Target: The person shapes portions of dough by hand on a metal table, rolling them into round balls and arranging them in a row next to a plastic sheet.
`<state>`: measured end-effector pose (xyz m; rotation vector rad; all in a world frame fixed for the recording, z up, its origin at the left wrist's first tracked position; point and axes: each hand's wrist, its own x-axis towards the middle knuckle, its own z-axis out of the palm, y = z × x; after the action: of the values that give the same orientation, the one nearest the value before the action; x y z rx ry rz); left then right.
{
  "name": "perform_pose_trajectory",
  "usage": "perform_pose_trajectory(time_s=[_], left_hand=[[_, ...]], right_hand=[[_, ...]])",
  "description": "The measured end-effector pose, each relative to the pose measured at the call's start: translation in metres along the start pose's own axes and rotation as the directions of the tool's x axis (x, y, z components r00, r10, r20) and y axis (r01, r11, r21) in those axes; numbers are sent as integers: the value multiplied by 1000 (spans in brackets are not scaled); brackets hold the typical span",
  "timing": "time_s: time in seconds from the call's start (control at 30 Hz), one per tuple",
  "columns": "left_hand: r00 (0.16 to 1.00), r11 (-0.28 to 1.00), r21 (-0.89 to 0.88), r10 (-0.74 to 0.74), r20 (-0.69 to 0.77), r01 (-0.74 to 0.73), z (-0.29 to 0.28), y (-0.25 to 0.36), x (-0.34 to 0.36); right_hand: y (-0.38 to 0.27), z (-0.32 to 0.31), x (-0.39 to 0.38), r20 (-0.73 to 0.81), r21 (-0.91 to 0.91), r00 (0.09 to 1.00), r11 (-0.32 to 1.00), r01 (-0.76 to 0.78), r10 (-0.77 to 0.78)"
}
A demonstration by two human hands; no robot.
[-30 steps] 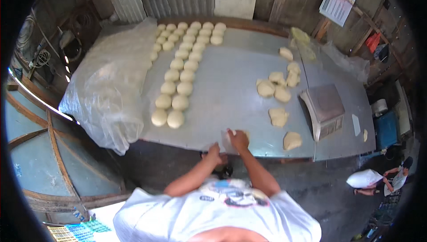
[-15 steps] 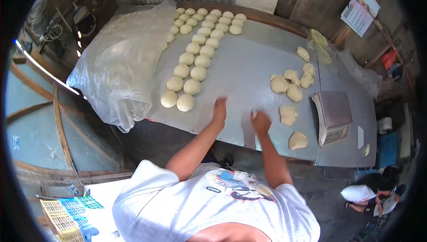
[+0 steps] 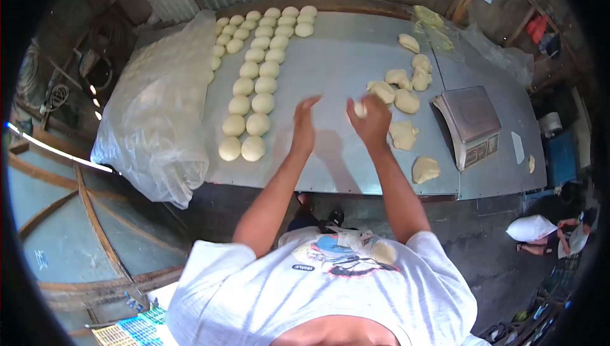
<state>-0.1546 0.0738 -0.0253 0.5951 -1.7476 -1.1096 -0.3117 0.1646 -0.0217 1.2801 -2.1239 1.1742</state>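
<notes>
My left hand (image 3: 304,123) is raised above the metal tabletop (image 3: 321,69), empty, its fingers stretched and slightly apart. Facing it, my right hand (image 3: 373,123) curls around a small pale piece of dough (image 3: 360,110); part of the dough is hidden by the fingers. Rough dough chunks lie beyond and beside my right hand, among them one flat piece (image 3: 403,135) and another near the front edge (image 3: 426,169). Left of my left hand, smooth round dough balls (image 3: 253,148) run in two rows toward the back, with more rows behind.
A clear plastic sheet (image 3: 159,104) covers more dough balls at the left. On the right stands a weighing scale (image 3: 470,117). Crumpled plastic (image 3: 499,54) lies at the back right. A person beside a white sack (image 3: 532,229) is on the floor at the right.
Both hands have risen and moved farther over the table. The right hand now shows dough at its fingers. The whole view has shifted, so the rows appear farther left.
</notes>
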Motion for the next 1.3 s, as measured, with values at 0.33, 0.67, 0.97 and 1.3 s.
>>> perform_pose_trajectory(time_s=[0.33,0.67,0.97,1.3], left_hand=[[980,980,25,-198,23,198,19,-1,-81],[924,929,177,-352,151,325,-44,43,70],[608,616,-292,-397,687,732,-86,-9,68],[991,915,-385,-91,94,121,-150,-90,244]], right_hand=[[-17,26,-60,969,243,242,12,-970,-51],[-85,4,45,339,680,924,632,-372,178],[-119,76,93,485,835,762,487,-258,-428],[-125,185,197,716,697,679,-126,-706,160]])
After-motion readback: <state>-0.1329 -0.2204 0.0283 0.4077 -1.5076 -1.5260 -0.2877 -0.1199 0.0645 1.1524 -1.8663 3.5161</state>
